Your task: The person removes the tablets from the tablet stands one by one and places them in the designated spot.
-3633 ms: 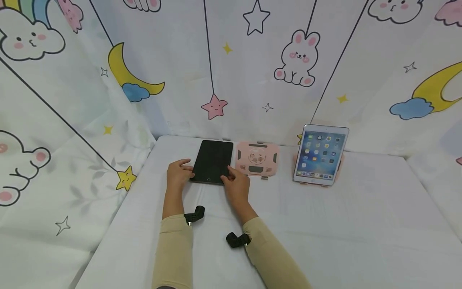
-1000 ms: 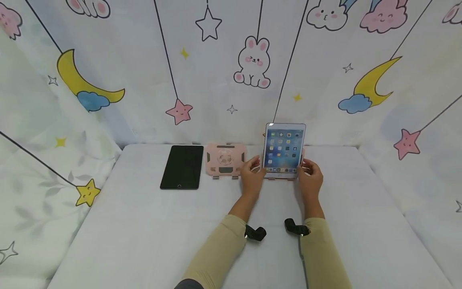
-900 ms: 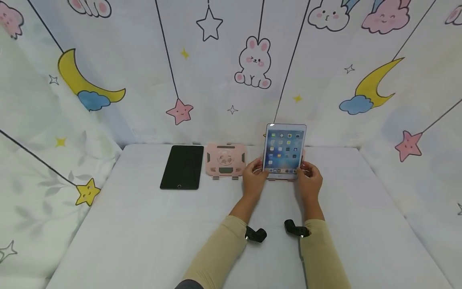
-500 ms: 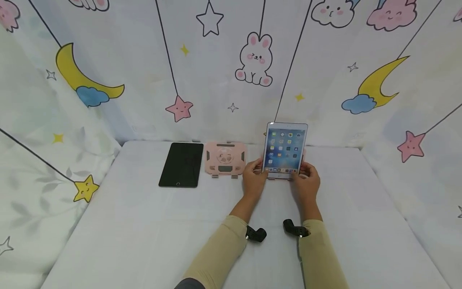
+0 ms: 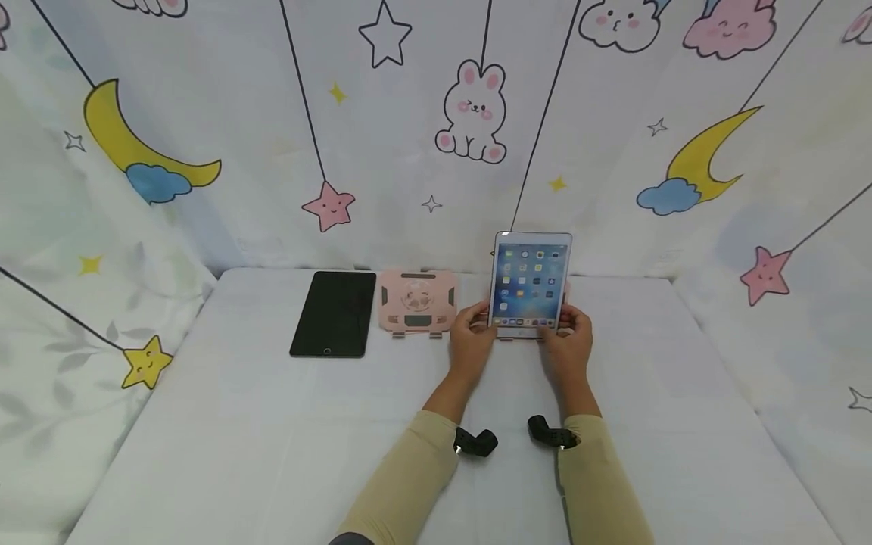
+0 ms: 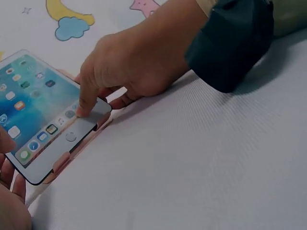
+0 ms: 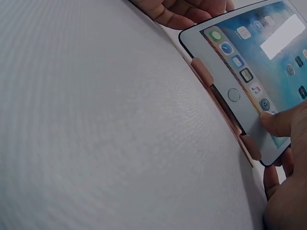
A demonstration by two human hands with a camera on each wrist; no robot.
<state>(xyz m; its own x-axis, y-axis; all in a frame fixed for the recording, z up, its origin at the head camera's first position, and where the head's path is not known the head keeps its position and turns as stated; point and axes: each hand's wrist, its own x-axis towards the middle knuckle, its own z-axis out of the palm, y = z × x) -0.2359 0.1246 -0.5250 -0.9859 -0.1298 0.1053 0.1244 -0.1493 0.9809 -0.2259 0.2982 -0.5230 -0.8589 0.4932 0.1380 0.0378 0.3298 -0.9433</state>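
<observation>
A white tablet [image 5: 530, 284] with a lit screen of app icons leans on a pink stand, whose front lips [image 7: 202, 72] hook over its lower edge in the right wrist view. My left hand [image 5: 470, 344] grips the tablet's lower left side, thumb on the front and fingers around the edge. At the lower right my right hand [image 5: 568, 348] holds it too, its thumb [image 7: 276, 122] lying on the glass by the dock icons. Most of the stand is hidden behind the tablet.
A dark tablet [image 5: 334, 314] with its screen off lies flat to the left on the white-covered table [image 5: 272, 454]. Beside it is a folded pink stand [image 5: 418, 303]. A cartoon-printed curtain [image 5: 402, 136] rises behind the table.
Both hands have left the dark tablet and moved right to the white one, which they now hold. In the last second my right thumb has slid inward along its lower front.
</observation>
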